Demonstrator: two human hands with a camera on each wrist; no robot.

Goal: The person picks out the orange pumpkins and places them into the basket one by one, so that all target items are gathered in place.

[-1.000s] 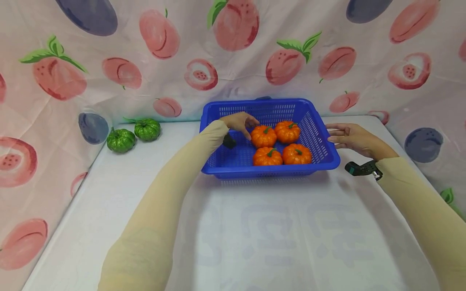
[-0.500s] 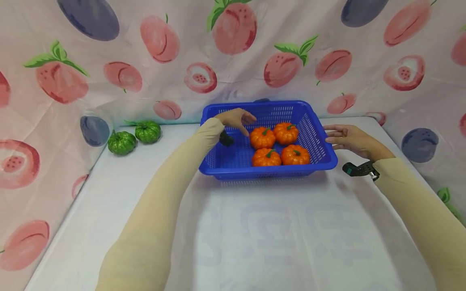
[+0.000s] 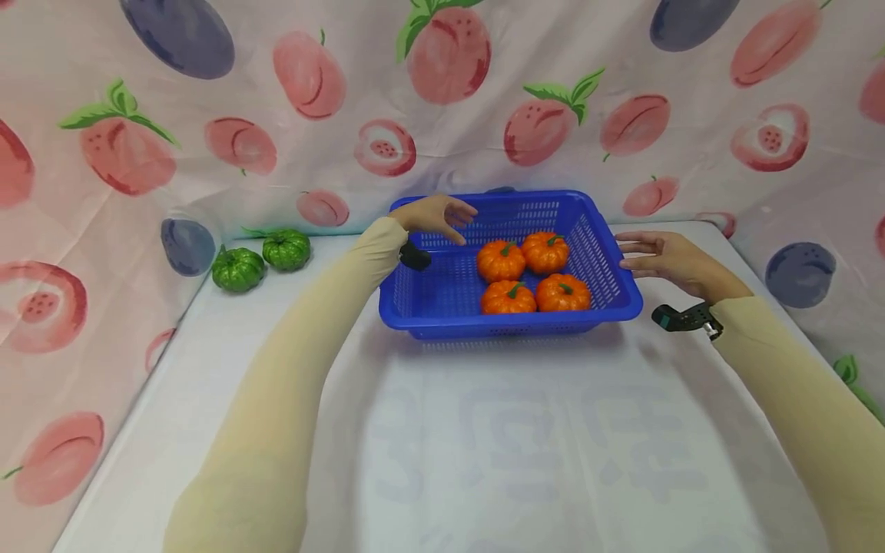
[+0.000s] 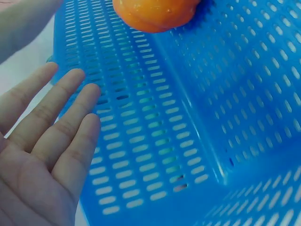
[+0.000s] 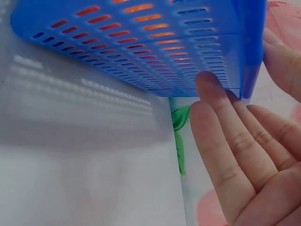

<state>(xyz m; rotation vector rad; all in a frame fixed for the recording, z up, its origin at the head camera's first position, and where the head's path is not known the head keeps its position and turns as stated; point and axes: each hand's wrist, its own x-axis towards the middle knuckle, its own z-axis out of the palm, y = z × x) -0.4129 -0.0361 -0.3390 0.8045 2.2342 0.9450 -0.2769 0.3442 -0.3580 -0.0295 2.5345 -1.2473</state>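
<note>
A blue slotted plastic basket (image 3: 512, 326) stands toward the back of the table, with several orange toy pumpkins (image 3: 501, 261) in its right half. Over the basket's left side hovers my left hand (image 3: 435, 213), fingers extended and holding nothing. In the left wrist view those fingers (image 4: 77, 155) are straight, apart from the orange pumpkin (image 4: 157, 14). My right hand (image 3: 671, 263) is at the basket's right side, its fingertips by the rim. The right wrist view has its straight fingers (image 5: 240, 141) beside the slotted wall (image 5: 141, 37); whether they touch it I cannot tell.
Two green toy pumpkins (image 3: 238, 269) lie at the table's back left, left of the basket. A fruit-patterned cloth (image 3: 470, 138) hangs behind and beside the white table (image 3: 484, 445). Black camera mounts (image 3: 684, 318) sit on both wrists.
My left hand has drawn back up and left, away from the orange pumpkins, and its fingers have straightened. My right hand stays by the basket's right side. The head view shifts slightly.
</note>
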